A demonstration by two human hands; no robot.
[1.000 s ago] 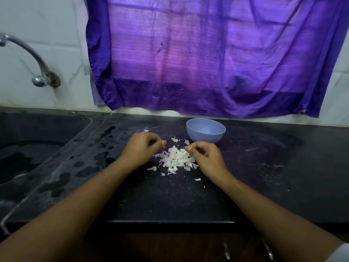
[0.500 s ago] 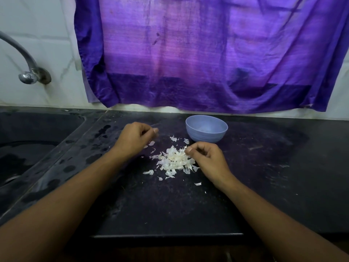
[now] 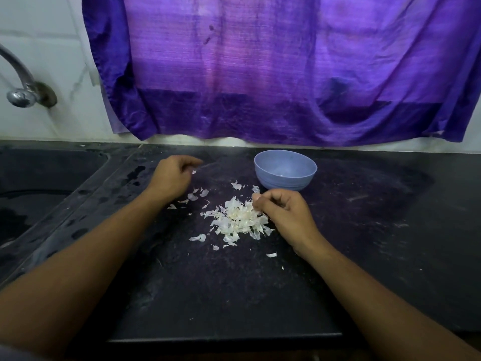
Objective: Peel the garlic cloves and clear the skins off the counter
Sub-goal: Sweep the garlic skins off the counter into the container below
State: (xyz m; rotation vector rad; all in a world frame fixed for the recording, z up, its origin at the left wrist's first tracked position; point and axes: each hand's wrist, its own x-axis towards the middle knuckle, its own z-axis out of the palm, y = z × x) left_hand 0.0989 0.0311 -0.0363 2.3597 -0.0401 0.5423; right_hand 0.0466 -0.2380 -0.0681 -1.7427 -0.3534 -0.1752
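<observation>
Skin pile (image 3: 238,220) touches my right hand (image 3: 285,214), curled at its edge, grip unclear; left hand (image 3: 173,178), loosely curled, empty, lies farther off.

Counter (image 3: 364,230): dark polished stone, finely speckled, dulled by pale dusty smears; wet patches shine on the side toward the sink (image 3: 39,173), which looks like the same dark stone. Garlic skins (image 3: 238,220): thin, papery, off-white, faintly translucent. Bowl (image 3: 283,182): pale blue plastic, smooth, matt. Curtain (image 3: 260,74): purple woven cloth, fine horizontal ribbing, slight sheen, creased. Tap (image 3: 20,97): chromed metal, glossy. Wall tiles (image 3: 39,22): white, glazed, faintly veined.
</observation>
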